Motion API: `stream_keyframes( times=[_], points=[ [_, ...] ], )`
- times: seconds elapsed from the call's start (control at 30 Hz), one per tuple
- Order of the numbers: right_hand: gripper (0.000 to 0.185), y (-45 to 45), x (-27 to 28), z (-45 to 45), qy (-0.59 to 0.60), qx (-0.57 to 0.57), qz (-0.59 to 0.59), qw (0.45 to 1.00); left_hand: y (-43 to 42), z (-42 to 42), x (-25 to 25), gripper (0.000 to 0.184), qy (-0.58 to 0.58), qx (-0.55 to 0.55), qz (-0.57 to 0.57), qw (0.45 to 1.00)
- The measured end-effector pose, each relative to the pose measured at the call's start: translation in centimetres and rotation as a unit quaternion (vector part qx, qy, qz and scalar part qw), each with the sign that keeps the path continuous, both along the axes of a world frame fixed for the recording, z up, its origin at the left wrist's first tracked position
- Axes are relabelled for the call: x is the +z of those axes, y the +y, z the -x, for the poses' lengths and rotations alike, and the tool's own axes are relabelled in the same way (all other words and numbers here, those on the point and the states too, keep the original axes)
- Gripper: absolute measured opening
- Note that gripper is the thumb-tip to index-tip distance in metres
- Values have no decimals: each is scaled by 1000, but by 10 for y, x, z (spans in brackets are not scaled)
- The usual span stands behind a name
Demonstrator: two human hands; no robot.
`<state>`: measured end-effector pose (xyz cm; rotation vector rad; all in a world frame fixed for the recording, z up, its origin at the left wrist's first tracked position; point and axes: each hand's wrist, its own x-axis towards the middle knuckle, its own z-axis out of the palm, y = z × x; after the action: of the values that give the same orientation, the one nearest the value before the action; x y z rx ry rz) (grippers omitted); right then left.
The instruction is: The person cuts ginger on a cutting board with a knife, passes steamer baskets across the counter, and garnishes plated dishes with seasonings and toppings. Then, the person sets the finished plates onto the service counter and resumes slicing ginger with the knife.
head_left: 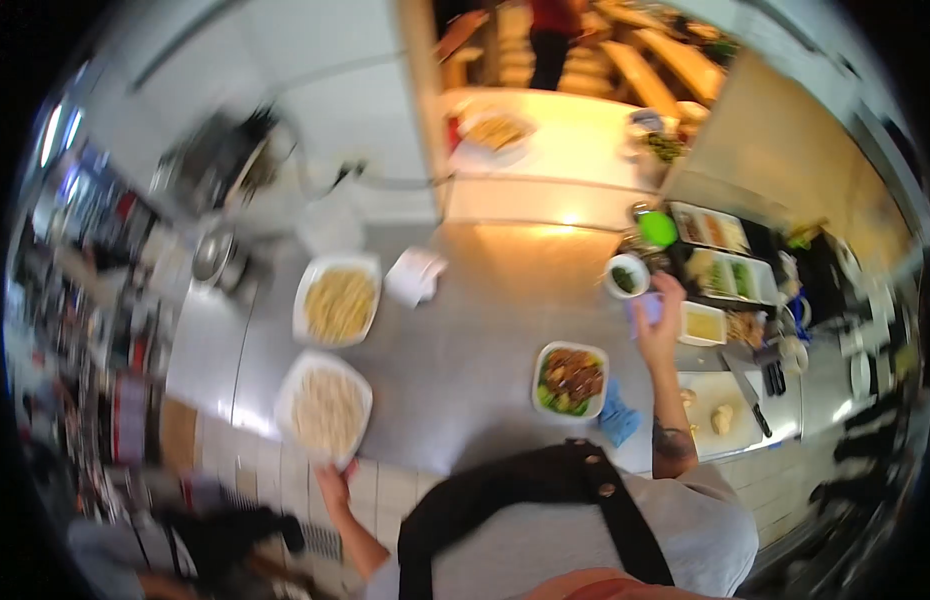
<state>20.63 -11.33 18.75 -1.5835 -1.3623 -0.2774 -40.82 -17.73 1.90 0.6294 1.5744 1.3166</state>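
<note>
Plate (365, 399) at the bench's (465, 340) near edge: left hand (332, 486) grips it. Right hand (663, 310), by a white cup (640, 274): can't tell its grip.

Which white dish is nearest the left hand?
The pale-filled dish, front left, its rim at the left hand; the yellow-filled dish lies beyond it, the meat dish farther right.
</note>
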Motion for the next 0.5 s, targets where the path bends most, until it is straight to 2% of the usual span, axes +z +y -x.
stream_keyframes(
  times=[0.03,0.13,0.2,0.3,0.37,0.5],
  points=[
    [40,6,7,-11,-22,20,-10,1000,-5,-20,0,52,-24,-2,-2,1000],
    [38,16,52,-35,-19,75,-35,996,-23,-65,10,50,-63,-10,63,996],
    [37,27,83,-69,-110,84,-103,985,-29,-96,9,46,-67,-13,39,997],
    [33,38,138,-125,-119,61,-130,983,-35,-133,8,40,-68,-42,27,996],
    [33,58,182,-162,-173,58,-192,964,-38,-160,14,32,-63,-61,28,996],
    [35,127,263,-233,-192,32,-240,951,-33,-190,0,34,-52,-75,29,995]
  ],
)
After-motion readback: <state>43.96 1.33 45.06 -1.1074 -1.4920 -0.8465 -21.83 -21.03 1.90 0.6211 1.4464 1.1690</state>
